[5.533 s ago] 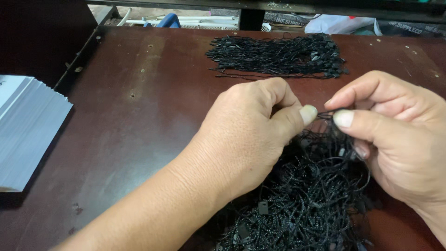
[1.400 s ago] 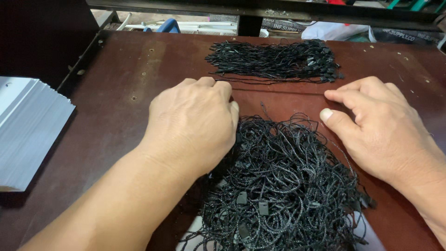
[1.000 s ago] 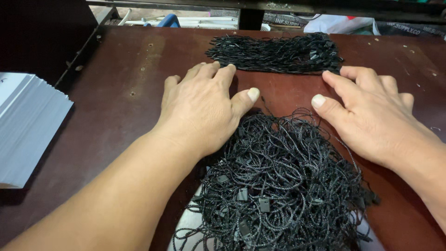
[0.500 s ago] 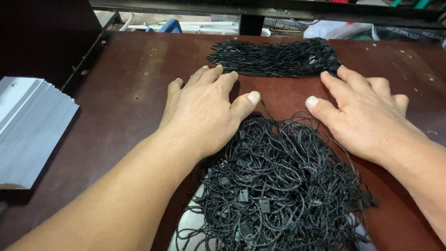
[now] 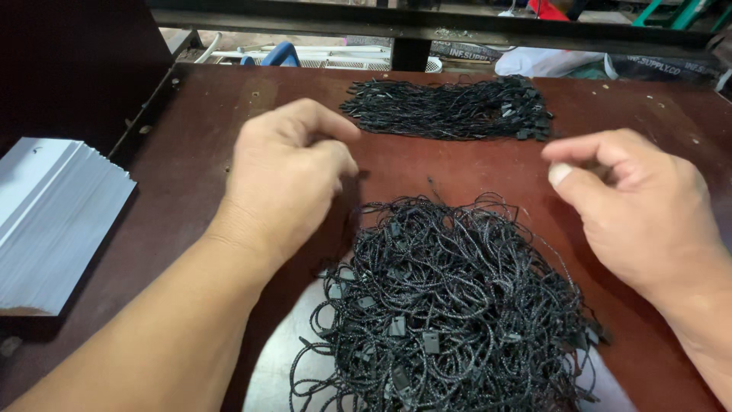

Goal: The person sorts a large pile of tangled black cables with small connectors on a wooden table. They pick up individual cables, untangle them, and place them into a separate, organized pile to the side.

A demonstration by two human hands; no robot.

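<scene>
Above the dark red worktop, I have both hands raised and curled. My left hand hovers beside the tangled heap of black looped cords, fingers bent loosely inward, its grip closed on nothing I can see. My right hand hangs just right of the heap, thumb pressed toward the forefinger; whether a cord is pinched there I cannot tell. A straightened bundle of cords lies at the far edge. A white card stack sits left.
</scene>
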